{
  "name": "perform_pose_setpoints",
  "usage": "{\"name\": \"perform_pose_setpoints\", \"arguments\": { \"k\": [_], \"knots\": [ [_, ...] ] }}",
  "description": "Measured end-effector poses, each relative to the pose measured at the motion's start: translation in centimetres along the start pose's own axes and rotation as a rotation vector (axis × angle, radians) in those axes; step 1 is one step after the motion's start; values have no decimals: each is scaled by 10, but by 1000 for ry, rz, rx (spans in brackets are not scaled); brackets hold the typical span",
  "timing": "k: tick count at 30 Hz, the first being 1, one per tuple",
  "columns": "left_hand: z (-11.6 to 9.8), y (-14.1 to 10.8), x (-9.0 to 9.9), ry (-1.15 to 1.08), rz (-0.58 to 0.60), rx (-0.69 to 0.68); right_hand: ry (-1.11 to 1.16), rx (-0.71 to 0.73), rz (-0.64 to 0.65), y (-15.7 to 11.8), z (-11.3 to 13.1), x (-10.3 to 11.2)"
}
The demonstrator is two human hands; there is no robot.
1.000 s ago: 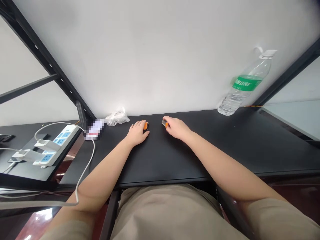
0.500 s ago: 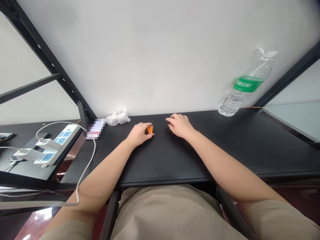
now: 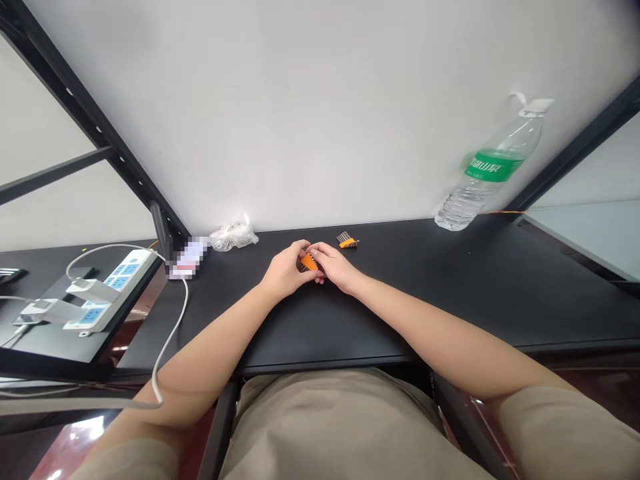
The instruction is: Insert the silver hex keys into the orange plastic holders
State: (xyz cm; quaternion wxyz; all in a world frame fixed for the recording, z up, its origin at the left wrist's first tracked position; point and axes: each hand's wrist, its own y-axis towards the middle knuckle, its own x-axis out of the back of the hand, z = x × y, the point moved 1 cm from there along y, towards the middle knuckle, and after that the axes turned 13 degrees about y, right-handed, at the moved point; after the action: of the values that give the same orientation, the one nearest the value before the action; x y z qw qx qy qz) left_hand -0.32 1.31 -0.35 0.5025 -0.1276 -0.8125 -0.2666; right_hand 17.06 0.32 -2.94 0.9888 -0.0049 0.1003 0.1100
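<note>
At the middle of the black table, my left hand [image 3: 289,272] is closed around an orange holder [image 3: 309,262] with a row of thin dark metal rods. My right hand [image 3: 336,265] has its fingers bent against the right end of this same holder, and the hands meet there. Much of the holder is covered by fingers. A second orange holder [image 3: 349,245] with several grey metal rods lies on the table just beyond my right hand, touched by neither hand. What kind of rods they are is too small to tell.
A crumpled clear plastic bag [image 3: 233,233] and a blurred-out card-like item [image 3: 190,259] lie left by the wall. A white power strip [image 3: 117,287] with plugged chargers and a cable [image 3: 175,327] is farther left. A water bottle [image 3: 483,170] stands at the right.
My right hand has come off the second holder, which now lies uncovered on the table. It has moved left and nearer to meet my left hand, which shifted slightly right with its holder.
</note>
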Motion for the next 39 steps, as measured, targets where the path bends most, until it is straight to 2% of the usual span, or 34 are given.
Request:
{"name": "perform_pose_setpoints", "arguments": {
  "k": [7,13,21,29,35,39],
  "knots": [
    [-14,-3,0,35,26,48,-86,97,-117,-1,-1,-6],
    [-14,-3,-2,-38,38,33,-98,200,-152,-1,1,-5],
    [-12,0,1,-77,95,24,-42,238,-251,4,-5,-2],
    [-10,1,1,-20,150,66,-24,242,-349,10,2,10],
    [-12,1,6,74,219,115,-137,200,-323,15,2,11],
    [-11,1,7,98,243,154,-346,186,-342,21,-1,14]
  ]
}}
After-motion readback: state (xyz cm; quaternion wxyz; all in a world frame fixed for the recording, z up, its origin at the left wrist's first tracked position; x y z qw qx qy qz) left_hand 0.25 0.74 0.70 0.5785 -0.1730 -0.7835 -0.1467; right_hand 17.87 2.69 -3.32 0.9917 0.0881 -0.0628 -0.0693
